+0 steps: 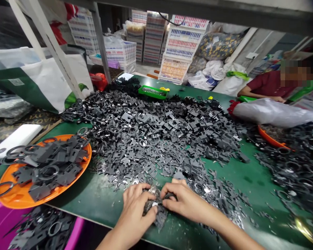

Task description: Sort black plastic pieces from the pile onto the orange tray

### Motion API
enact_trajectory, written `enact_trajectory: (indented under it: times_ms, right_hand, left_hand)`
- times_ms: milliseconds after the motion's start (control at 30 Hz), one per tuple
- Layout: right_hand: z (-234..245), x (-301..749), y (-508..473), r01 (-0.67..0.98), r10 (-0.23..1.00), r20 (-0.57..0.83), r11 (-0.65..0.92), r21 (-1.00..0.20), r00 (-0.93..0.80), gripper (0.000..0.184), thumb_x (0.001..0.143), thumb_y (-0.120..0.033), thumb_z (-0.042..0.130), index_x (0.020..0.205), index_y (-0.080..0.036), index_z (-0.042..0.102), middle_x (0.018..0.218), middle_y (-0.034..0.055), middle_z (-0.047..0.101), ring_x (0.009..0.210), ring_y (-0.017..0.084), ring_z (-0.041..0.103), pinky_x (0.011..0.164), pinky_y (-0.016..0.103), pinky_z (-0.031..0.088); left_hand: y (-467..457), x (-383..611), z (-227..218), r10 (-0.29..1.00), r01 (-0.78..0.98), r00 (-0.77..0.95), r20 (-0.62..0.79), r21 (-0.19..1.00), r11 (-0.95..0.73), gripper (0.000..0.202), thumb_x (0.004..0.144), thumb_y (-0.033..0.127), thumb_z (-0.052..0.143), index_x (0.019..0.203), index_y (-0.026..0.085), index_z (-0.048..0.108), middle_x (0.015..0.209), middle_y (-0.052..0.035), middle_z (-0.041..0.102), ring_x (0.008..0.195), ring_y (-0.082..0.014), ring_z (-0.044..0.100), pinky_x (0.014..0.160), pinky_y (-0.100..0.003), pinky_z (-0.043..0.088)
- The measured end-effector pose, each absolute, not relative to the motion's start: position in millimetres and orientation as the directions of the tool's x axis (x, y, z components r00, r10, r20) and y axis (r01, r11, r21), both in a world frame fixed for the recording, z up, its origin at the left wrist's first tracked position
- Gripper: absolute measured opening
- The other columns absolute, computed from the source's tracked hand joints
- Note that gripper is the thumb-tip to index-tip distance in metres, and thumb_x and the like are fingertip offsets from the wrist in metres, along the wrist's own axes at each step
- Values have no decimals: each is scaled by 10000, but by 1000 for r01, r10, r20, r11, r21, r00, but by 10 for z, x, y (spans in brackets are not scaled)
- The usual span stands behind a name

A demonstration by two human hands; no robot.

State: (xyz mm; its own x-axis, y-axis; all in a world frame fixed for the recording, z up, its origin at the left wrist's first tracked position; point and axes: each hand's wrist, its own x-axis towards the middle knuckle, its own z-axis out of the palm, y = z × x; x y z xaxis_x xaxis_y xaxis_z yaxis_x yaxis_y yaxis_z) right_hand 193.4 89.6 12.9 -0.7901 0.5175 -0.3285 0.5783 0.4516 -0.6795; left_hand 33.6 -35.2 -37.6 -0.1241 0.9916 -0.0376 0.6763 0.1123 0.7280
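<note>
Both my hands meet at the near edge of the green table (94, 198). My left hand (135, 206) is closed around a small stack of dark grey plastic pieces (156, 210). My right hand (184, 199) pinches the same stack from the right side, fingers curled. Just beyond my hands spreads a large heap of black and grey plastic parts (156, 128), flat brackets and rings mixed together.
An orange tray (18, 198) of black parts sits at the left, above a purple bin (0, 222). A green tray (152, 91) lies at the far side. Another person's sleeve (268, 83) is at the far right, behind a plastic bag (273, 113). Stacked crates (181, 48) fill the background.
</note>
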Motion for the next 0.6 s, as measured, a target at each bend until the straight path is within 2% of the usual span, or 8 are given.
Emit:
enact_trajectory:
  times_ms: [67, 167, 300, 400, 600]
  right_hand:
    - [134, 1933, 881, 558, 473, -314, 569, -604, -823, 70, 818, -238, 594, 832, -248, 662, 724, -5, 576, 858, 218, 492, 839, 370, 325]
    - [160, 1896, 872, 503, 401, -304, 646, -574, -864, 146, 885, -287, 537, 838, -239, 667, 738, 8, 594, 849, 210, 483, 845, 374, 298]
    - [205, 1867, 907, 508, 370, -350, 661, -552, -861, 213, 926, -339, 478, 871, -228, 652, 754, 17, 560, 856, 208, 470, 833, 366, 297]
    - [203, 1858, 956, 499, 333, -376, 658, -564, -865, 209, 933, -320, 458, 870, -222, 632, 758, 10, 534, 854, 203, 457, 818, 355, 302]
    - [191, 1766, 1129, 457, 184, -451, 630, -628, -874, 131, 875, -324, 567, 869, -224, 650, 684, -20, 481, 874, 208, 434, 865, 402, 280]
  left_hand:
    - [-348, 335, -363, 992, 674, -113, -62, 728, 122, 176, 782, 205, 580, 938, 278, 615, 1158, -35, 560, 1122, -285, 456, 914, -495, 376]
    - [-341, 334, -338, 991, 671, -108, -79, 730, 132, 172, 789, 216, 572, 943, 277, 619, 1161, -35, 557, 1125, -283, 456, 923, -495, 369]
    - [-337, 336, -309, 989, 667, -110, -103, 730, 151, 173, 789, 231, 573, 945, 280, 629, 1154, -32, 562, 1125, -282, 458, 931, -492, 363]
    - [-335, 331, -299, 989, 662, -107, -102, 735, 148, 171, 786, 236, 577, 941, 282, 633, 1147, -29, 567, 1124, -281, 459, 937, -490, 361]
    - [-329, 319, -305, 988, 652, -98, -116, 743, 152, 170, 792, 226, 567, 939, 285, 629, 1155, -33, 556, 1139, -284, 444, 940, -502, 350]
